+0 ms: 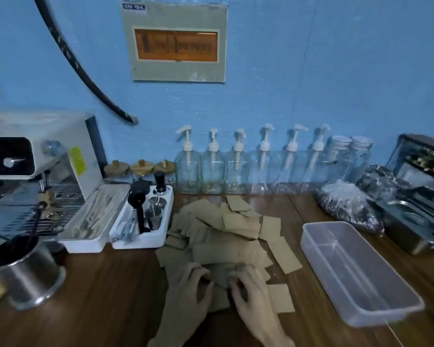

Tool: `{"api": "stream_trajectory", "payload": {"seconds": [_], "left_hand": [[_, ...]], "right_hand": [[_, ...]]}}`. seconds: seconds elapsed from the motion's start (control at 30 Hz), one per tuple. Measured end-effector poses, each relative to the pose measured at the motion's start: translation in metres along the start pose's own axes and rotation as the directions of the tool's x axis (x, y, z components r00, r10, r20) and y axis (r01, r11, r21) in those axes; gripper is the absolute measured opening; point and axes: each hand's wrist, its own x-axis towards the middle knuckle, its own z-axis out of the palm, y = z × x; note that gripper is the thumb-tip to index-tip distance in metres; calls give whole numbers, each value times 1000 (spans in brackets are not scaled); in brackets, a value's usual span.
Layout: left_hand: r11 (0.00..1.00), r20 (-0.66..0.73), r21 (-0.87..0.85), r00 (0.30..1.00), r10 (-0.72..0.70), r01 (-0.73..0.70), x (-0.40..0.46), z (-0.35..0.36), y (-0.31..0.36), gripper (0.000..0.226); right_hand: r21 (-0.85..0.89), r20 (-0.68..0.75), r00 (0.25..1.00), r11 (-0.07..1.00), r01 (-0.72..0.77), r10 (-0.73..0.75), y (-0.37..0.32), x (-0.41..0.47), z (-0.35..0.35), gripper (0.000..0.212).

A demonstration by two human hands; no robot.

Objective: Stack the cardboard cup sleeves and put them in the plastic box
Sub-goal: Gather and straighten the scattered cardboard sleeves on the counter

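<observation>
A loose heap of flat brown cardboard cup sleeves lies spread over the middle of the wooden counter. Both of my hands rest on the near end of the heap. My left hand has its fingers curved down onto the sleeves, and my right hand does the same beside it, fingertips pressing a small bunch of sleeves between the two hands. The clear plastic box stands to the right of the heap, lying at an angle, with no sleeves in it.
A white tray with metal cups and a tamper sits left of the heap, beside an espresso machine. A steel jug stands at the near left. Pump bottles line the wall. Bags and a steel container crowd the right.
</observation>
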Motion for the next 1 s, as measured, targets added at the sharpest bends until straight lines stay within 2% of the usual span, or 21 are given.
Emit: {"api": "stream_trajectory", "payload": {"seconds": [0.07,0.17,0.37,0.53,0.63,0.7,0.8,1.0], "left_hand": [[999,22,34,1000,0,-1,3,8,-11,25],[997,79,76,997,-17,11,3,13,-21,37],[992,101,127,995,5,-18,7,8,-34,46],[987,49,135,996,79,-85,7,8,-41,47],[980,14,151,992,126,-127,5,10,-44,49],[988,-18,102,993,119,-116,7,11,-47,50],[991,-19,59,992,125,-124,8,13,-52,44],[990,36,15,990,138,-139,5,8,-54,31]], "right_hand": [[-64,17,1000,998,3,-2,1,1,-2,15],[-165,91,992,984,-71,87,0,4,-5,22],[-306,119,993,952,11,26,11,4,-9,26],[-378,72,991,916,133,-114,21,4,-4,28],[-433,79,987,887,161,-140,20,2,-1,34],[-459,83,982,868,187,-167,22,2,1,35],[-484,51,985,859,169,-165,29,3,2,34],[-427,26,990,894,135,-138,35,7,6,36]]}}
